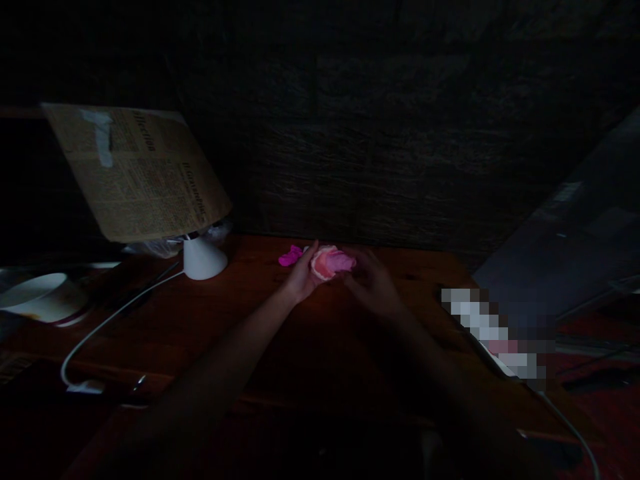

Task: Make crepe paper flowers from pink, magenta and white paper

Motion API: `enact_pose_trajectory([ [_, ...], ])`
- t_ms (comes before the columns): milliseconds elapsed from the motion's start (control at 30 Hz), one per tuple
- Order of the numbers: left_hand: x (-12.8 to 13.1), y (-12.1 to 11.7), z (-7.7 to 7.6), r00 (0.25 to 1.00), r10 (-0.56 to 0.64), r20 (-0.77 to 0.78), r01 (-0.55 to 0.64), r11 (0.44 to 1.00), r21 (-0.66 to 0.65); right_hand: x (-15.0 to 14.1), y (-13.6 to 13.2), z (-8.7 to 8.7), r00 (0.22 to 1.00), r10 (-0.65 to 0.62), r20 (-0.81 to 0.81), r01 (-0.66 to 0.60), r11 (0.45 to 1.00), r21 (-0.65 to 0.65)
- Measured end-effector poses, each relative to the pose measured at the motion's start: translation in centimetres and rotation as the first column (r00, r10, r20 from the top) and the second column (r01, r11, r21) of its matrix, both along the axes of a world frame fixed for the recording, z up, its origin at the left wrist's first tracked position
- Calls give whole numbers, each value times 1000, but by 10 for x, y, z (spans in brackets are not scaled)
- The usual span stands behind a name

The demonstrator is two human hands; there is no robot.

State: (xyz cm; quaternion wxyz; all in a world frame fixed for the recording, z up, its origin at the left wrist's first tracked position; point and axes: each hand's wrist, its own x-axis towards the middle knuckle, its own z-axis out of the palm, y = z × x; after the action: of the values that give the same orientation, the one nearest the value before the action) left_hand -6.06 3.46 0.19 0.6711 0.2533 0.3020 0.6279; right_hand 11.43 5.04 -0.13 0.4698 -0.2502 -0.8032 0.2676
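A soft, pink, ruffled piece with a paler wavy rim is held above the wooden table; its exact kind is too dim to tell. My left hand is closed around its left side, thumb pointing up. On the other side, the thumb and fingers of my right hand close on a lighter pink fold, partly in shadow. Just behind my left hand lies a crumpled magenta piece, with a small whitish bit beside it that my thumb partly covers.
At the left, a lamp with a white base carries a newsprint-patterned shade. Its white cord runs over the table's front edge. A white paper cup lies farther left. A blurred-out flat device with a cable rests at right. Behind stands a dark wall.
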Motion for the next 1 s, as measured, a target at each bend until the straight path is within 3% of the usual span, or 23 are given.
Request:
enact_pose_trajectory([
  [167, 3, 1, -1, 999, 15, -37, -15, 1000, 20, 0, -5, 4, 1000, -19, 22, 20, 998, -58],
  [433, 10, 1, -2, 999, 17, -28, -17, 1000, -8, -7, -7, 1, 994, -89, 64, 85, 994, 68],
  [700, 16, 2, -4, 992, 124, -7, -125, 992, -9, -11, -11, 0, 988, -117, 102, 99, 980, 172],
  [867, 17, -1, -1, 989, 142, 48, -141, 990, -28, -12, -13, 1, 988, -61, 140, 33, 980, 194],
  [1000, 16, -1, 0, 987, 140, 75, -138, 990, -37, -11, -14, 2, 992, -76, 105, 56, 982, 180],
])
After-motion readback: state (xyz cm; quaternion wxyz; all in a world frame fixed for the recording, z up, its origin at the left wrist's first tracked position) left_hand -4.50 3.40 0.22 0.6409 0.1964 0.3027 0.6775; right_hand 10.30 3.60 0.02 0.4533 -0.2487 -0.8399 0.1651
